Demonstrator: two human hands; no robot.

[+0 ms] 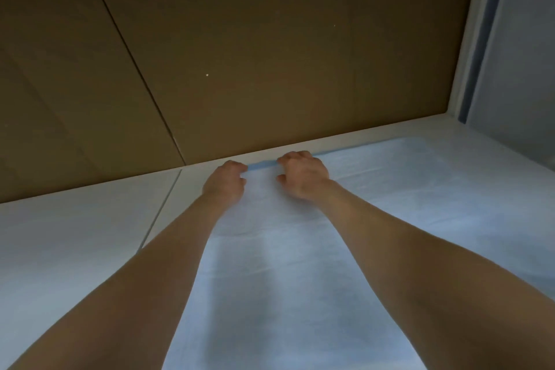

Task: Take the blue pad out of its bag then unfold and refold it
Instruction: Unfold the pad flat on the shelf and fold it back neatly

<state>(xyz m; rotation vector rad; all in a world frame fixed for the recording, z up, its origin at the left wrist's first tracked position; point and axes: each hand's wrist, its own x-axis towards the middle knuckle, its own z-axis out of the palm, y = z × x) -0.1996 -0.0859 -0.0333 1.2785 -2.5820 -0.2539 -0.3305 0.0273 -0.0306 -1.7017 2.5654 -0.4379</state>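
The blue pad point(390, 189) lies spread out flat on a white table point(75, 234), reaching from the near edge of the view to the table's far edge. Both my arms stretch forward over it. My left hand point(225, 182) is at the pad's far left corner, with fingers curled on the blue border. My right hand point(303, 176) sits just to the right, its fingers curled over the same far edge. The fingertips are hidden, so the exact hold is unclear. No bag is in view.
A brown cardboard wall point(270, 54) stands upright right behind the table's far edge. A white frame and grey-blue panel point(510, 54) close off the right side. A seam point(162, 207) runs through the tabletop to the left of the pad.
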